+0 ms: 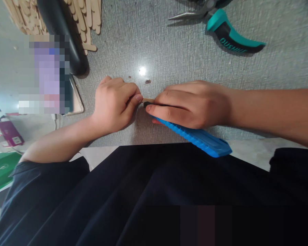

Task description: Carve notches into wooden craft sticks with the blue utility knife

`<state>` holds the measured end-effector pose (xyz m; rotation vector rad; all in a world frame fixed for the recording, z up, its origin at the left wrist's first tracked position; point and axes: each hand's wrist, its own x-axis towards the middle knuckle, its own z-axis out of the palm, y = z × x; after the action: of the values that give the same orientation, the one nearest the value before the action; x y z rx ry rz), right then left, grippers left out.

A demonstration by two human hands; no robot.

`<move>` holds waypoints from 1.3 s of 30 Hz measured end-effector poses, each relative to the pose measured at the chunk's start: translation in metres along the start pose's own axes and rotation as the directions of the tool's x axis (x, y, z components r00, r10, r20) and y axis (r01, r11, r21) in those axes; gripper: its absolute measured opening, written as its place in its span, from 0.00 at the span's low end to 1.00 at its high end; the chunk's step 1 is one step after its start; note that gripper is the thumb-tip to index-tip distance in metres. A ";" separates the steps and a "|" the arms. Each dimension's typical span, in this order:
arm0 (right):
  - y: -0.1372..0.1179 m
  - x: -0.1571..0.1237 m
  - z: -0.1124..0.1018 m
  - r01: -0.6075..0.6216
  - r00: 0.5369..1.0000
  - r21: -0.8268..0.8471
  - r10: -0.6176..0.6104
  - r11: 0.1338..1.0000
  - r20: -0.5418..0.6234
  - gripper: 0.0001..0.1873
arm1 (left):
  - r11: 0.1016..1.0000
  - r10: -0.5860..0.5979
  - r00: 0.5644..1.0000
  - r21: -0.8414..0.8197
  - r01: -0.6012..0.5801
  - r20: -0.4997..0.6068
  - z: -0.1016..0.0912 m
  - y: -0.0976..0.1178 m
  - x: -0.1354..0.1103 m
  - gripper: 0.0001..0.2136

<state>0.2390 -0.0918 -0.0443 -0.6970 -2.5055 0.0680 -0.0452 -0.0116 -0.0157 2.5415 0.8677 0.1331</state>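
My left hand point(116, 104) is closed, thumb and fingers pinching one end of a small wooden craft stick point(148, 100). Only a short piece of the stick shows between the two hands. Wrapped around a blue utility knife point(202, 140), my right hand point(192, 104) has its thumb near the knife's dark front end. That end lies against the stick or right beside it; the blade itself is hidden. The knife's handle slants down to the right, out past my palm toward my dark shirt.
Many wooden craft sticks point(88, 17) lie in a pile at the far left. A black rounded object point(64, 37) and a blurred phone-like device point(75, 95) are near them. Pliers with teal and black handles point(231, 36) rest at the far right. A small dark bit point(148, 81) lies beyond my hands.
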 end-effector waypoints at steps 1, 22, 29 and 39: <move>0.000 0.000 0.000 -0.009 1.000 0.006 0.009 1.000 -0.011 0.14 | 1.000 0.005 1.000 0.000 -0.005 -0.010 0.000 0.000 0.000 0.21; -0.007 0.007 -0.003 -0.147 0.989 0.106 0.143 0.983 0.045 0.17 | 1.000 -0.011 1.000 -0.028 0.011 -0.007 -0.001 0.000 0.001 0.18; -0.008 0.013 -0.009 -0.256 0.966 0.271 0.235 0.928 0.108 0.23 | 0.999 0.042 0.998 0.030 -0.041 -0.052 0.002 -0.002 0.001 0.22; 0.003 0.006 -0.013 -0.161 0.985 0.237 0.142 0.958 0.094 0.15 | 0.999 -0.028 0.999 -0.019 0.028 0.022 -0.004 0.002 -0.001 0.21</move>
<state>0.2421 -0.0874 -0.0308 -0.7932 -2.4532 0.4588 -0.0457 -0.0120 -0.0115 2.5075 0.8896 0.1047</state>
